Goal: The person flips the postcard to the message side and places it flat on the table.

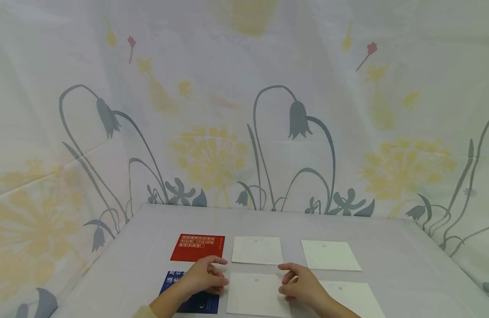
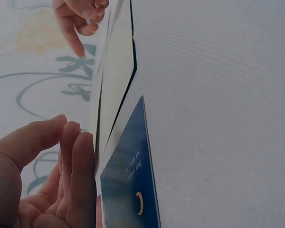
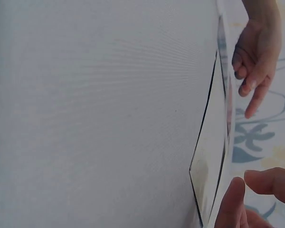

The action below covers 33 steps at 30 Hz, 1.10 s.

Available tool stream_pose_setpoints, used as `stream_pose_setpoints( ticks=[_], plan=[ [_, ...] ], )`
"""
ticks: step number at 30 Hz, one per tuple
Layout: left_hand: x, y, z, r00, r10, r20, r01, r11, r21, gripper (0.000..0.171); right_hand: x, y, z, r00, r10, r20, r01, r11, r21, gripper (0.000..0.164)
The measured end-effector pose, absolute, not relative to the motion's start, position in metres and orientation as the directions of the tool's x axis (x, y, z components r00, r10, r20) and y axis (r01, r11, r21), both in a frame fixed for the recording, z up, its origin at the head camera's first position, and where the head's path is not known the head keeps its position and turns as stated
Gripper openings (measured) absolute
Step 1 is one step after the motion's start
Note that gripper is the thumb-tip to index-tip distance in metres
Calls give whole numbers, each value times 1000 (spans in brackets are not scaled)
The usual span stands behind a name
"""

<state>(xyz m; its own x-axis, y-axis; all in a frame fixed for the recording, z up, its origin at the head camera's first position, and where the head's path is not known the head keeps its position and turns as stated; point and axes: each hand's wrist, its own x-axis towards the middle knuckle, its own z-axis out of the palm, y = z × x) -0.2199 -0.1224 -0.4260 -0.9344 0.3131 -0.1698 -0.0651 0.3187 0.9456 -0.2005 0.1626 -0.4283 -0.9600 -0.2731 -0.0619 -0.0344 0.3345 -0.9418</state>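
My left hand [image 1: 206, 276] hovers over the blue card [image 1: 201, 304], which bears pale lettering and a yellow crescent moon. Its loosely bent fingers hold nothing and point toward the left edge of the front middle white card [image 1: 256, 296]. By that card's right edge is my right hand [image 1: 302, 285], fingers loosely bent with nothing between them. In the left wrist view, the left thumb [image 2: 38, 137] lies close to the fingertips above the blue card [image 2: 128, 190]. The right wrist view shows a gap between right thumb and index finger [image 3: 232, 199], beside the white card [image 3: 209, 156].
Behind the blue card lies a red card [image 1: 197, 251] with rows of small printed boxes. More white cards lie at the back middle [image 1: 257, 256], back right [image 1: 329, 255] and front right [image 1: 355, 296]. A pale cloth [image 1: 268, 223] covers the table; a flower-printed curtain [image 1: 228, 110] hangs behind.
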Motion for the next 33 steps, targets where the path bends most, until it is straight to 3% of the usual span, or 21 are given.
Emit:
stream_pose_setpoints(
  ticks=[33],
  plan=[
    [-243, -170, -421, -953, 303, 15, 112, 305, 946, 51, -220, 103, -412, -951, -297, 87, -162, 237, -958, 49]
  ],
)
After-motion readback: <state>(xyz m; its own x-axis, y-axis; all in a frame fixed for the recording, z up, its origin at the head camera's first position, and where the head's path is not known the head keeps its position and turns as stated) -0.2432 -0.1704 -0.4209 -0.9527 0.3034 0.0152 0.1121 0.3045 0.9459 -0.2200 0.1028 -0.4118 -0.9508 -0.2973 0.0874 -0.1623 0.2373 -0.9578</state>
